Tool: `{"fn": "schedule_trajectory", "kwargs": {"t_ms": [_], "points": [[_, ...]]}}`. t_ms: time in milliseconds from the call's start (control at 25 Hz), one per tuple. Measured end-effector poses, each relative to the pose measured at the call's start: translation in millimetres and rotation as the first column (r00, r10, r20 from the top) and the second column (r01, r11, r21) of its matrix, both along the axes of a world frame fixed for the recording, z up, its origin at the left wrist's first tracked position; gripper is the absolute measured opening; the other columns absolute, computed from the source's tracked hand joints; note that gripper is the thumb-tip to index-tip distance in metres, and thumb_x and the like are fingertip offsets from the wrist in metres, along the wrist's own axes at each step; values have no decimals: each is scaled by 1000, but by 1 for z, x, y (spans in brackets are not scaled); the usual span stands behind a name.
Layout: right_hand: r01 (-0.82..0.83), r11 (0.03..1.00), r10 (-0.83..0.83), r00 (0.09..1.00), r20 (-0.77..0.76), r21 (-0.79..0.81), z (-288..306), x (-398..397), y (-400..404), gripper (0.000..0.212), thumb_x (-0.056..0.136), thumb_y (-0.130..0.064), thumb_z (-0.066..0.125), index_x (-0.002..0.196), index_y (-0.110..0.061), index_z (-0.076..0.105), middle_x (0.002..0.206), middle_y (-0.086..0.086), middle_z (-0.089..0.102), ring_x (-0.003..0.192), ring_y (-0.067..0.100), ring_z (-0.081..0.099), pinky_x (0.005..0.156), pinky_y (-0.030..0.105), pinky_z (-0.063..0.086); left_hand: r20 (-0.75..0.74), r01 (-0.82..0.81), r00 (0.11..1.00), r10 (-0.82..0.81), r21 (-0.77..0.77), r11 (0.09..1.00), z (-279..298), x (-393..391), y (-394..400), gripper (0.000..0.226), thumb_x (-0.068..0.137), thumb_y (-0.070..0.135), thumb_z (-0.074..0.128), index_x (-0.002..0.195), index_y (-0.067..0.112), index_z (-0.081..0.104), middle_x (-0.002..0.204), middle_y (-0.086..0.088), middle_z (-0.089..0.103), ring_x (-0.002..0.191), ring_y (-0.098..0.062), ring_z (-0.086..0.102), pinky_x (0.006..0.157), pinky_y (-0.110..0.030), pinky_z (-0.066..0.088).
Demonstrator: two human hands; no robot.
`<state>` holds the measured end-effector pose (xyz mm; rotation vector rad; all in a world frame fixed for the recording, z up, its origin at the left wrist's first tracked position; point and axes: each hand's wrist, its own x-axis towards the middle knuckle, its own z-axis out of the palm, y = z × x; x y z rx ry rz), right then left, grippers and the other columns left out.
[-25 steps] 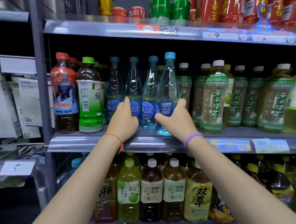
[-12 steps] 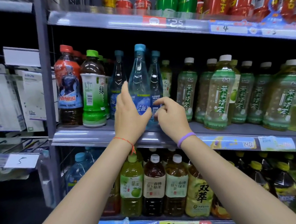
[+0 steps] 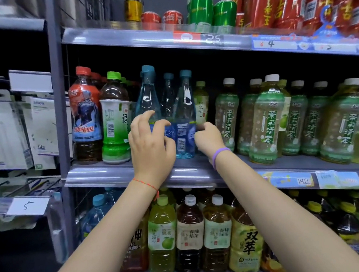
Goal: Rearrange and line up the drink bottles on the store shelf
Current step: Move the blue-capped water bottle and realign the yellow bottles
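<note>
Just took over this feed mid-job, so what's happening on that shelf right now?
A person is facing up drinks on the middle shelf. Both hands are among the clear blue-capped bottles: the left hand, fingers curled, is at the label of the leftmost blue bottle, and the right hand pinches the label of the front blue bottle. A third blue bottle stands behind them. The green tea bottles to the right are untouched.
</note>
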<state>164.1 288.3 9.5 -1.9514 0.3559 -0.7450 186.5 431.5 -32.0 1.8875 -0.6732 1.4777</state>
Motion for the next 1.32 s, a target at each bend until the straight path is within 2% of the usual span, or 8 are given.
{"fn": "schedule_trajectory", "kwargs": {"t_ms": [160, 320, 440, 640, 880, 1040, 1200, 1320], "points": [[91, 994, -78, 979, 191, -64, 4, -29, -14, 36, 77, 1, 36, 66, -14, 66, 59, 8, 67, 49, 21, 59, 54, 31, 54, 71, 210, 975, -208, -12, 978, 5, -16, -25, 18, 81, 12, 50, 76, 15, 67, 72, 2, 64, 65, -20, 57, 53, -39, 46], [169, 947, -54, 922, 383, -274, 9, -64, -42, 33, 76, -4, 41, 59, -23, 62, 57, -3, 63, 61, 22, 62, 61, 35, 53, 6, 279, 960, -279, 14, 960, 9, -43, -73, 23, 80, 19, 45, 72, 20, 66, 58, 4, 59, 54, -18, 52, 45, -27, 36], [281, 908, -94, 858, 505, -309, 11, -91, -85, 28, 80, -4, 43, 69, -18, 65, 64, -2, 63, 62, 19, 58, 59, 34, 47, -40, 355, 935, -353, 42, 934, 14, -61, -115, 24, 81, 23, 43, 74, 21, 67, 59, 3, 61, 55, -24, 56, 47, -30, 41], [549, 805, -260, 666, 699, -224, 6, -136, -198, 47, 74, -2, 53, 121, -5, 51, 114, 11, 48, 103, 28, 48, 91, 37, 41, 28, 487, 871, -490, 71, 870, 25, -112, -217, 27, 86, 23, 47, 100, 19, 70, 77, 4, 69, 66, -17, 61, 55, -32, 49], [653, 745, -532, 704, 470, -134, 2, -190, -342, 68, 77, -18, 66, 138, -3, 37, 135, 17, 42, 125, 35, 41, 102, 46, 36, -197, 485, 863, -465, 65, 872, 22, -158, -354, 61, 85, 21, 56, 142, 9, 40, 133, -11, 49, 124, -26, 45, 100, -34, 38], [209, 964, -196, 976, 91, -167, -3, -207, -407, 55, 82, -37, 75, 122, -9, 48, 120, 9, 62, 110, 27, 60, 78, 27, 42, -185, 465, 874, -449, 57, 883, 18, -181, -425, 35, 83, 22, 50, 115, 8, 59, 111, -9, 57, 105, -27, 54, 91, -37, 44], [48, 970, -36, 998, 54, -239, -5, -215, -433, 47, 83, -38, 73, 117, -13, 51, 106, 0, 61, 92, 19, 58, 73, 26, 40, -270, 390, 889, -369, 28, 920, 16, -197, -467, 22, 84, 18, 48, 102, 9, 57, 97, -7, 56, 94, -28, 54, 81, -34, 39], [79, 962, -67, 996, 54, -262, -3, -220, -452, 50, 83, -42, 71, 115, -14, 46, 109, 1, 62, 97, 24, 61, 78, 33, 49, -451, 355, 829, -332, -35, 934, 22, -206, -484, 28, 96, 21, 45, 121, 9, 50, 118, -11, 59, 110, -32, 53, 86, -36, 37]]}}
